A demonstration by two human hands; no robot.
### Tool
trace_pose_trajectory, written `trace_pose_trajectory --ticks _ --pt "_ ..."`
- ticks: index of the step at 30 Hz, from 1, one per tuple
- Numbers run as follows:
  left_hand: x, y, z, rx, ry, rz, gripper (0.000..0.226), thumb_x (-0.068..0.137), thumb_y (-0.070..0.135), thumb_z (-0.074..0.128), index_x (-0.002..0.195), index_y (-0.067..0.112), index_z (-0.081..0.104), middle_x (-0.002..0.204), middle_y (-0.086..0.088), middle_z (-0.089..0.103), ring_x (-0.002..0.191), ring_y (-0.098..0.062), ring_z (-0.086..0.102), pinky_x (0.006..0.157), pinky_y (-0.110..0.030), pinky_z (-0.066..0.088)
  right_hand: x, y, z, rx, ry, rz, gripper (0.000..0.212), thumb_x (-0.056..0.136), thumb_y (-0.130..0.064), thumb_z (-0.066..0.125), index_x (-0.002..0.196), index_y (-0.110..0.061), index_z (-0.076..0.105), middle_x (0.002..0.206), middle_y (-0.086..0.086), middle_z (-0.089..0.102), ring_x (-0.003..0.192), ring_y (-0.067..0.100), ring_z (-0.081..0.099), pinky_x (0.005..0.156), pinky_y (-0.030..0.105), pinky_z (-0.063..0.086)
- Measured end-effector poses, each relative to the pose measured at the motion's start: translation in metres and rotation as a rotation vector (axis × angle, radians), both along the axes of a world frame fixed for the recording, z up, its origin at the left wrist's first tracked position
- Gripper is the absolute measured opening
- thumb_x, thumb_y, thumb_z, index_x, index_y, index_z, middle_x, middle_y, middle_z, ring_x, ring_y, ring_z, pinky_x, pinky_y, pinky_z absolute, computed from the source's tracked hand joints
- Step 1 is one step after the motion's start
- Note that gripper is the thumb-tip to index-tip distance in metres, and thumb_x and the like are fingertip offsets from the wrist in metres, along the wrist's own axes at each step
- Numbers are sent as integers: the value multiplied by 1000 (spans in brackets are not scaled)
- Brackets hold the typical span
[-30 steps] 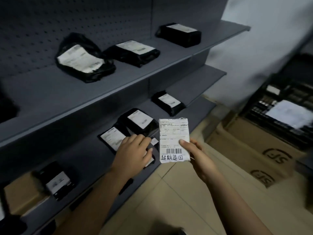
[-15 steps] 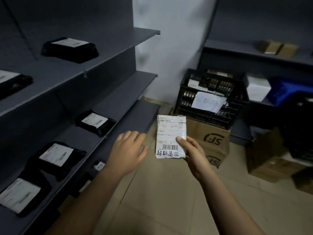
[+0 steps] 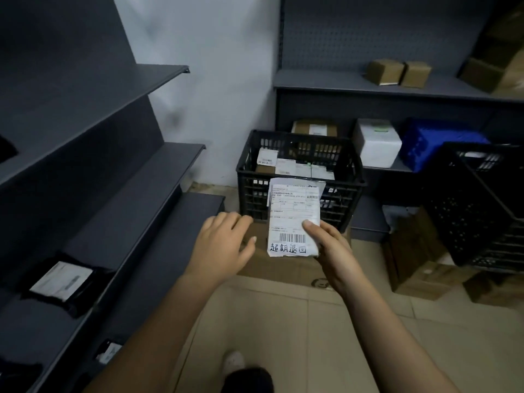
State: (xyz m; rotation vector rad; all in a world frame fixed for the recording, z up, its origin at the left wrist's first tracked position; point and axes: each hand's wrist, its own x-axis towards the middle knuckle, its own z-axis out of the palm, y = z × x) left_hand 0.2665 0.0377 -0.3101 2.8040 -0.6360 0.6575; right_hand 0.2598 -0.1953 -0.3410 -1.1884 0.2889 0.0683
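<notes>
**Parcel in hand, drop-off not yet made**

Closest in, the right hand (image 3: 331,245) grips a white-labelled parcel (image 3: 293,219) by its lower right edge, thumb across the label, and holds it upright in the air at the middle of the view. The left hand (image 3: 224,245) hovers just beside it, fingers loosely spread and holding nothing.

On the grey shelves (image 3: 158,211) to the left lie two black-bagged packets: one large (image 3: 61,282) and one small, lower down (image 3: 109,351).

Beyond the hands a cardboard box (image 3: 278,268) on the floor carries a black crate (image 3: 243,168). Several labelled packets are inside, too overlapped to count. A second black crate (image 3: 476,205) stands to the right.

Farthest off, the back shelving holds two small brown boxes (image 3: 384,70) side by side, with one white box (image 3: 378,143) and one blue bin (image 3: 436,140) on the level below.

By my reading, the pick-up is finished and the one parcel is on its way. It is not over the crate's opening yet, so placing it inside and letting go remain.
</notes>
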Motion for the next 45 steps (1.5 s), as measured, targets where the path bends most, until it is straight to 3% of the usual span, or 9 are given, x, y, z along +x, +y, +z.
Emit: trace_pose_trajectory --ticks 3,8,13,17,27,33,36,40,45 --pt "58 -14 -2 0 -12 -49 34 85 36 47 106 16 64 93 1 61 87 -22 57 77 -35 43 50 -14 -1 -16 -12 -48 58 72 -30 84 121 -12 62 112 9 72 106 26 69 102 47 48" --pt "173 -33 -5 -13 -15 -138 25 85 29 59 105 15 63 94 0 61 88 -22 58 75 -36 45 143 -31 2 -45 -4 -117 78 58 -44 92 124 -18 60 114 5 72 106 23 69 104 48 45" --pt "284 -47 -3 -17 -11 -212 26 82 25 70 105 14 64 93 0 62 86 -22 58 74 -37 47 229 -45 14 -66 -3 -179 58 75 -29 83 124 -12 57 107 9 74 100 25 71 96 46 52" --pt "350 -56 -8 -23 14 -248 26 80 23 72 102 13 64 92 -1 62 84 -23 58 73 -37 47 286 -56 13 -94 23 -207 61 75 -33 82 125 -13 55 104 7 75 96 23 72 89 42 55" --pt "472 -77 -45 4 132 -212 26 81 25 70 104 13 64 93 -1 62 82 -21 56 70 -35 48 424 -83 -41 -95 176 -110 82 59 -50 89 127 -19 57 113 0 73 107 19 68 102 46 48" --pt "533 -98 -84 53 258 -142 24 79 25 69 99 13 63 87 -2 59 76 -23 55 65 -35 42 503 -99 -89 -95 339 -46 81 56 -53 89 122 -18 58 111 0 73 104 19 68 91 40 53" --pt "564 -110 -111 65 341 -82 25 78 26 68 100 14 63 89 -2 58 79 -24 56 66 -36 44 544 -107 -117 -80 451 -26 85 45 -59 91 116 -25 60 119 0 69 112 23 63 100 48 48" --pt "591 -121 -143 76 464 -24 29 78 26 70 104 15 62 95 -3 58 85 -23 55 71 -34 43 589 -108 -150 -38 544 -17 69 61 -40 90 118 -17 60 114 5 71 105 23 67 96 45 51" --pt "612 -126 -173 77 560 19 29 80 26 67 105 14 58 98 -4 57 86 -25 54 69 -33 39 628 -103 -184 -46 583 54 95 45 -52 93 126 -17 58 119 8 68 98 27 70 86 47 57"
